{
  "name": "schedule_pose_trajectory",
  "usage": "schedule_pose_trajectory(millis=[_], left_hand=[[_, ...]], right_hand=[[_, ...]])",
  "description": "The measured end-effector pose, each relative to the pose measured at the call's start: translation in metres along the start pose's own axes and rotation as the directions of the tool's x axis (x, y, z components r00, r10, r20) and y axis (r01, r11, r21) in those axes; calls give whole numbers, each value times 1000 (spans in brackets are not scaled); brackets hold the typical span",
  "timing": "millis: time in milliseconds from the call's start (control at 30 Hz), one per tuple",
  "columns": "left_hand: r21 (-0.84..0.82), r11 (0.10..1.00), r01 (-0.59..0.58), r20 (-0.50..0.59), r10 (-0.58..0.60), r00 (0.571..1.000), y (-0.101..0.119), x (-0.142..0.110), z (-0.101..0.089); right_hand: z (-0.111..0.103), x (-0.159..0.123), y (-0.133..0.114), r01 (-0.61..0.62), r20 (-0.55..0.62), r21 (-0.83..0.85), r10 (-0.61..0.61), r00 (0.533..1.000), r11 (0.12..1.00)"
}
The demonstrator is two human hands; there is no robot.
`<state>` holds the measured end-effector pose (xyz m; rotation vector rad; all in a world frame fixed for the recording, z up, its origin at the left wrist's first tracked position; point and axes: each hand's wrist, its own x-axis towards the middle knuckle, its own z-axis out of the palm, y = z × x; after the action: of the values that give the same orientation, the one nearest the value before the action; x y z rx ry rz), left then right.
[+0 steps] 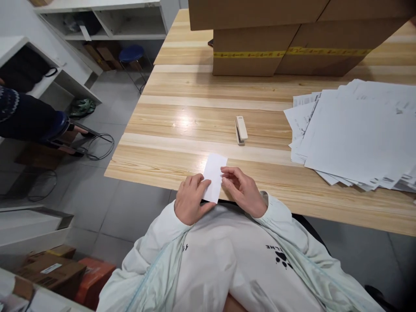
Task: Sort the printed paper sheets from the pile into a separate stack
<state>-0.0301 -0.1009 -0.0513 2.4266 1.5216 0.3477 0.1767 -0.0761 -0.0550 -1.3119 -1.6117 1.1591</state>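
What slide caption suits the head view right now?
Left hand holding white paper at the front of a table, right hand close by, stapler beyond, sheets to the right.

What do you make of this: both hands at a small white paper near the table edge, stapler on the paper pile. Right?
Not quite: the stapler isn't on the paper pile. The head view shows it on the wooden table, left of the pile. The rest, small white paper included, stands.

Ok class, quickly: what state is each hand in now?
Left hand: closed on the white paper.
Right hand: partly open, curled beside the paper's edge; whether it touches cannot be told.
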Motion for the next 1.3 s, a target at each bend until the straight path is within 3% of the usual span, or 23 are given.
schedule_pose_trajectory(millis=[133, 233, 300, 433, 500, 567, 600, 633, 667, 733, 767, 833, 900, 1000, 1100, 1300], left_hand=[[-7, 996, -86, -65, 85, 994, -8, -1, 4], [-162, 968, -190, -150, 167, 975, -21, 3, 2], [-273, 939, -208, -199, 156, 967, -24, 7, -1], [-424, 883, -200, -285, 80, 955, -15, 18, -7], [-534, 825, -188, -339, -4, 941, -7, 25, -9], [-702, 701, -127, -382, -219, 898, 0, 32, -9], [-807, 583, -93, -350, -347, 870, 3, 36, -9], [-909, 412, -56, -254, -445, 859, 6, 40, -9], [-980, 197, -6, -101, -476, 873, 9, 44, -9], [-958, -233, 169, 240, -319, 917, 17, 52, -10], [-882, -389, 268, 361, -189, 913, 23, 55, -10], [-725, -573, 382, 474, -13, 880, 33, 61, -10], [-627, -670, 397, 516, 24, 856, 41, 63, -10], [-545, -725, 421, 586, 29, 810, 44, 62, -9], [-501, -734, 458, 621, 63, 781, 37, 59, -8], [-556, -672, 489, 601, 81, 795, 31, 56, -6]], right_hand=[[2, -3, 3, 57, 17, -33, -56, 998, 998], [3, -5, 5, 129, 33, -91, -126, 991, 988], [3, -5, 6, 185, 64, -118, -178, 982, 976], [4, -4, 7, 336, 128, -60, -326, 936, 940], [1, -4, 6, 376, 41, -1, -376, 926, 927], [-5, -3, 3, 409, -119, 52, -401, 908, 911], [-8, -2, 0, 429, -190, 76, -409, 893, 900], [-12, -2, -3, 450, -237, 105, -417, 877, 887], [-14, -1, -7, 464, -256, 143, -420, 871, 874], [-17, 1, -12, 465, -221, 231, -420, 881, 855], [-16, 1, -14, 460, -180, 262, -425, 887, 848], [-13, 3, -13, 479, -100, 244, -469, 877, 843], [-9, 3, -9, 529, -31, 120, -529, 848, 840], [-8, 1, -1, 574, 47, -63, -572, 819, 817], [-15, -2, 2, 569, 103, -153, -559, 823, 808], [-37, -8, -3, 513, 275, -137, -465, 841, 847]])
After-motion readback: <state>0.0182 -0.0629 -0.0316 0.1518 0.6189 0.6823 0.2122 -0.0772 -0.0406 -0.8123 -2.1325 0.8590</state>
